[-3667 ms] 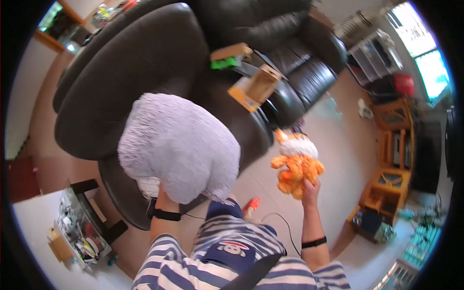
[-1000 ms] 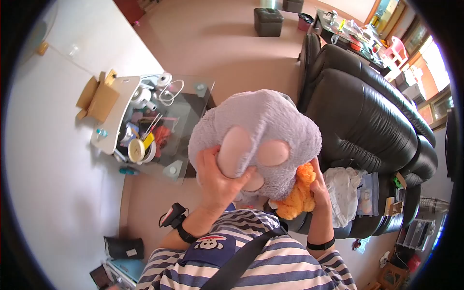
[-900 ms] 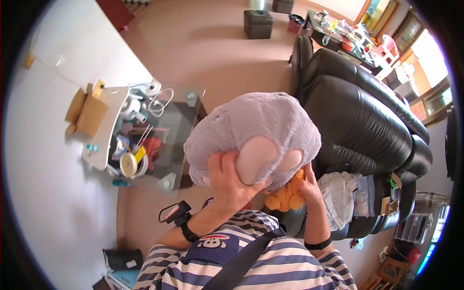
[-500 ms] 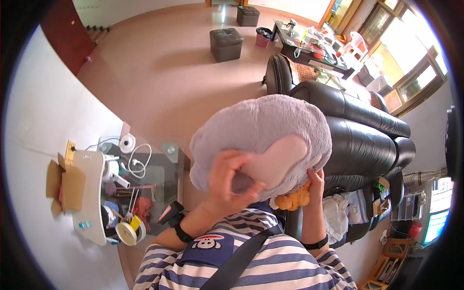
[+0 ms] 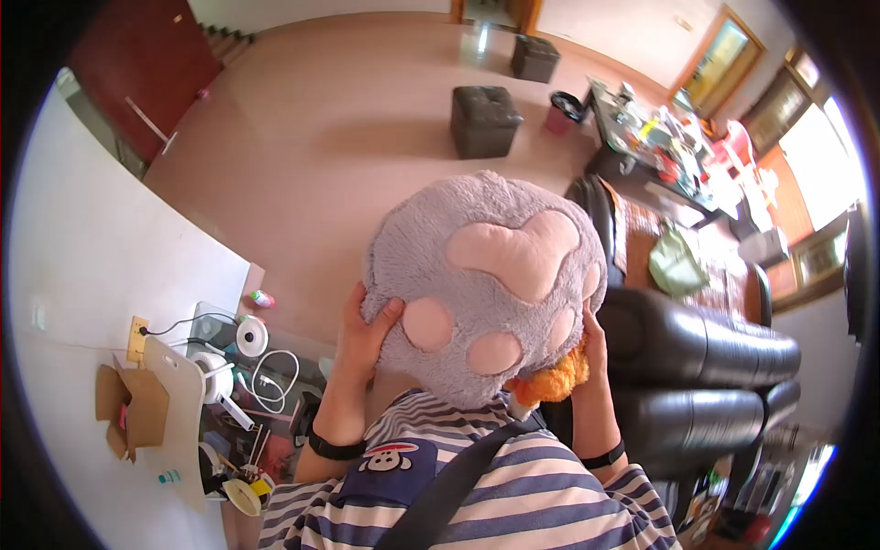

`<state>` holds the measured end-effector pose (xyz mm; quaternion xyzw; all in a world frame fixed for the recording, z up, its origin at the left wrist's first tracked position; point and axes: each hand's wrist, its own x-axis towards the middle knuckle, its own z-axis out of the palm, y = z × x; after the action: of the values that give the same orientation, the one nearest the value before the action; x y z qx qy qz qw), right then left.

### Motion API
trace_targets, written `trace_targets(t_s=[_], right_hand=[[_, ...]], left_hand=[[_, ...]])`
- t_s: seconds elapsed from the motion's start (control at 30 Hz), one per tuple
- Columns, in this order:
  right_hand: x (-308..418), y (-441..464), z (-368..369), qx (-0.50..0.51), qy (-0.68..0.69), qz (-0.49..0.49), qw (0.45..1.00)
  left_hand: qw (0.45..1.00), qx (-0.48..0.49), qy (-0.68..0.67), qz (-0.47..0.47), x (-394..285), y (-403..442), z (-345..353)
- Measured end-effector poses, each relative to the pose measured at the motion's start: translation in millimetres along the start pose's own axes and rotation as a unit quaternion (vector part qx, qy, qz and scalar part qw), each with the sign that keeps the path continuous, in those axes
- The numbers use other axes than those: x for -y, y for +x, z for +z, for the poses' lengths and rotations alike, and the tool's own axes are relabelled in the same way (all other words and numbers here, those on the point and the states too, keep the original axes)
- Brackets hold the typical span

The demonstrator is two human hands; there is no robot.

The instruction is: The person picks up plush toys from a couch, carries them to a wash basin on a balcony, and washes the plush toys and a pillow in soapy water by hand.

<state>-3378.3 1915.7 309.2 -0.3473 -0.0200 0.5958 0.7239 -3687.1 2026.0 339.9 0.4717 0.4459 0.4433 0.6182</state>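
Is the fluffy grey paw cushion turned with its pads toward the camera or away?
Toward the camera: the grey cushion shows its pink pads, the left hand at its edge.

The cushion is held between the left hand and the right hand, the toy against its near right edge. Two stools are set ahead with a bin, then a table, to their right. The sofa is placed rightward, the carton leftward by the wall.
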Motion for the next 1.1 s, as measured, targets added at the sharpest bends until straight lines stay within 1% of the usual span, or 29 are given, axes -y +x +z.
trace_targets(t_s=[0.03,0.07,0.13,0.17,0.23,0.27,0.33,0.37,0.43,0.47,0.53,0.57,0.63,0.67,0.73,0.77,0.83,0.87,0.9,0.93,0.97,1.0,1.03,1.07,1.1], right_hand=[[3.4,19.7,10.5,0.006,-0.014,0.008,1.000],[6.4,45.2,25.9,0.013,-0.020,0.021,0.999],[11.1,91.2,54.4,0.021,-0.046,0.057,0.997],[11.5,115.5,66.0,0.028,-0.057,0.071,0.995],[5.0,163.8,87.0,0.026,-0.090,0.106,0.990],[1.8,177.3,95.9,0.021,-0.096,0.121,0.988],[-8.2,223.1,116.9,0.039,-0.103,0.146,0.983],[-13.9,244.8,127.6,0.050,-0.104,0.159,0.981],[-21.4,287.1,159.7,0.062,-0.112,0.144,0.981],[-24.5,309.4,171.8,0.067,-0.125,0.139,0.980],[-33.0,348.4,193.8,0.070,-0.128,0.123,0.982],[-37.0,369.1,202.3,0.069,-0.121,0.119,0.983],[-41.1,410.6,226.4,0.072,-0.106,0.108,0.986],[-43.8,426.9,239.4,0.049,-0.097,0.096,0.989],[-48.9,456.3,250.3,0.043,-0.078,0.094,0.992],[-50.5,473.1,255.0,0.045,-0.068,0.096,0.992],[-50.5,502.4,262.7,0.031,-0.058,0.059,0.996],[-49.9,516.8,264.9,0.023,-0.062,0.037,0.997],[-48.2,535.0,268.4,0.007,-0.049,0.025,0.998],[-45.2,556.1,271.5,-0.007,-0.014,0.033,0.999],[-41.3,576.3,272.2,-0.018,0.019,0.043,0.999],[-35.0,595.8,278.2,-0.002,0.051,0.042,0.998],[-32.8,619.9,278.9,-0.010,0.064,0.035,0.997],[-26.3,648.7,275.9,-0.011,0.090,0.050,0.995],[-17.3,677.2,276.6,-0.009,0.114,0.064,0.991]], left_hand=[[0.998,-0.051,-0.038,-0.023,-8.2,10.3,4.8],[0.997,-0.067,-0.040,-0.022,-19.2,25.5,8.4],[0.980,-0.182,-0.069,-0.046,-37.7,51.3,14.1],[0.976,-0.199,-0.075,-0.046,-42.9,65.6,10.2],[0.978,-0.190,-0.088,-0.018,-48.2,93.1,-6.5],[0.975,-0.202,-0.090,-0.016,-45.6,100.0,-10.5],[0.961,-0.231,-0.148,0.016,-40.6,128.7,-23.7],[0.961,-0.235,-0.148,0.015,-39.4,146.2,-31.0],[0.948,-0.270,-0.159,0.050,-41.1,193.5,-45.2],[0.950,-0.263,-0.160,0.055,-48.1,219.4,-51.5],[0.968,-0.214,-0.105,0.082,-71.8,268.0,-65.3],[0.969,-0.206,-0.104,0.083,-79.8,293.6,-73.0],[0.974,-0.200,-0.050,0.096,-97.2,348.9,-87.9],[0.975,-0.189,-0.047,0.102,-105.8,376.6,-93.7],[0.979,-0.167,-0.057,0.097,-114.3,417.8,-104.5],[0.983,-0.149,-0.049,0.096,-115.7,441.5,-109.8],[0.989,-0.074,-0.037,0.122,-112.5,491.8,-113.8],[0.991,-0.053,-0.031,0.115,-115.4,517.3,-108.8],[0.991,-0.013,-0.077,0.110,-122.2,543.8,-101.5],[0.987,0.026,-0.122,0.102,-126.5,570.7,-94.6],[0.988,0.041,-0.116,0.093,-120.8,598.1,-92.6],[0.977,0.046,-0.204,0.035,-112.6,631.6,-95.9],[0.956,0.045,-0.288,-0.024,-104.9,669.4,-103.8],[0.958,0.055,-0.280,-0.028,-97.2,705.3,-114.9],[0.968,0.055,-0.240,-0.056,-87.2,739.0,-130.8]])
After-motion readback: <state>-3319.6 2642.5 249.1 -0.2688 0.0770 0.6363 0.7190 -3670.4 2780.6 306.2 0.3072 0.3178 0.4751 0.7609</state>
